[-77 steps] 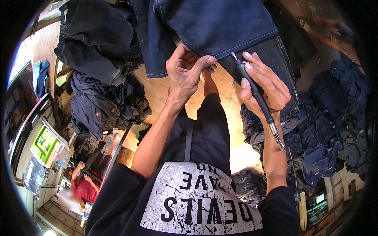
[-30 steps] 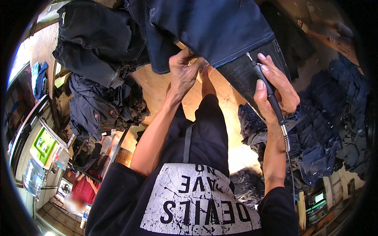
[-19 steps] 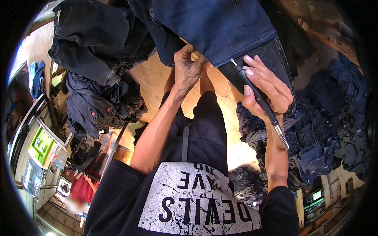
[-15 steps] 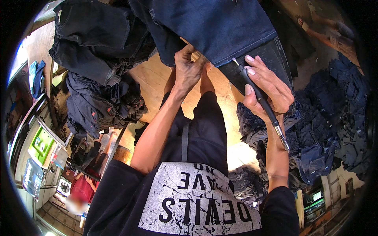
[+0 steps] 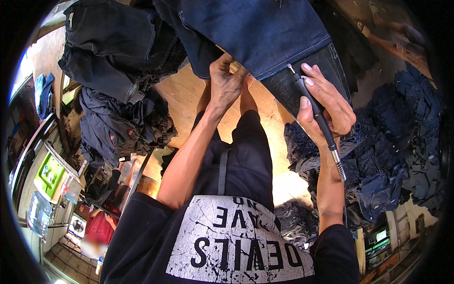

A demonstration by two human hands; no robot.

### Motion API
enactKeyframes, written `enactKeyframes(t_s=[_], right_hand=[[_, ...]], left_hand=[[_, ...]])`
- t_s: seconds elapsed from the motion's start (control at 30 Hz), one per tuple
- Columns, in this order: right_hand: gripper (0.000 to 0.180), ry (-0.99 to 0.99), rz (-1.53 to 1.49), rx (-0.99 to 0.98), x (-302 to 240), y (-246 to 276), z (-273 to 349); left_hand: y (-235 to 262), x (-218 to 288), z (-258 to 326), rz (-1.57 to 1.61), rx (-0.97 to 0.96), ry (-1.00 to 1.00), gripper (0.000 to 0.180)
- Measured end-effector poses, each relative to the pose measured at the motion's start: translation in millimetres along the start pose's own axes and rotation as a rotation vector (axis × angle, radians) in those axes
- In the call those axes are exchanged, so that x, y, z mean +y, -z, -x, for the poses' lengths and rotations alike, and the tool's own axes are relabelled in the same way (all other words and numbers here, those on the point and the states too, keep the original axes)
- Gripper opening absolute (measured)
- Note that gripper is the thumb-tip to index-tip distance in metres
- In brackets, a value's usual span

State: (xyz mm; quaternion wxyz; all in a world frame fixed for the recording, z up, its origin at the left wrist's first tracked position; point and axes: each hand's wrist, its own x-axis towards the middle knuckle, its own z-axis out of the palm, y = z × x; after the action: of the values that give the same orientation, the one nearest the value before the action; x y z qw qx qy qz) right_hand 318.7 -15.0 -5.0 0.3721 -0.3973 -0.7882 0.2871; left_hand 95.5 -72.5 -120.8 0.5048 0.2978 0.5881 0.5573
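Observation:
Dark blue denim garment (image 5: 265, 33) lies spread over a dark flat board (image 5: 302, 80), its stitched hem running slantwise across it. My left hand (image 5: 227, 83) is closed on the hem's left corner; its fingertips are partly hidden under the cloth. In my right hand (image 5: 328, 104) is a black rotary tool handpiece (image 5: 312, 102), gripped like a pen between thumb and fingers. Its small pale tip is at the hem edge, and a springy metal sleeve sticks out at the rear, by my wrist.
Black denim garments (image 5: 109, 42) hang at the upper left, above a pile of dark clothes (image 5: 123, 123). Heaps of dark blue denim (image 5: 383, 146) lie to the right. Another person in a red shirt (image 5: 99, 227) is at the lower left, near a water jug (image 5: 40, 215). Someone's legs (image 5: 397, 45) show at the upper right.
My right hand and the handpiece have shifted slightly right and up, the tip travelling along the hem. My left hand stays at the corner.

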Motion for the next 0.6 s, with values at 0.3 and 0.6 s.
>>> enactKeyframes(t_s=[0.3,0.6], right_hand=[[0.034,-0.051,0.031,0.022,-0.9,3.1,1.2],[0.034,-0.081,0.038,0.041,2.1,4.7,6.5]], left_hand=[[-0.4,2.8,0.7,0.007,-0.031,0.021,0.015],[-5.0,2.7,0.0,0.001,0.019,0.029,0.007]])
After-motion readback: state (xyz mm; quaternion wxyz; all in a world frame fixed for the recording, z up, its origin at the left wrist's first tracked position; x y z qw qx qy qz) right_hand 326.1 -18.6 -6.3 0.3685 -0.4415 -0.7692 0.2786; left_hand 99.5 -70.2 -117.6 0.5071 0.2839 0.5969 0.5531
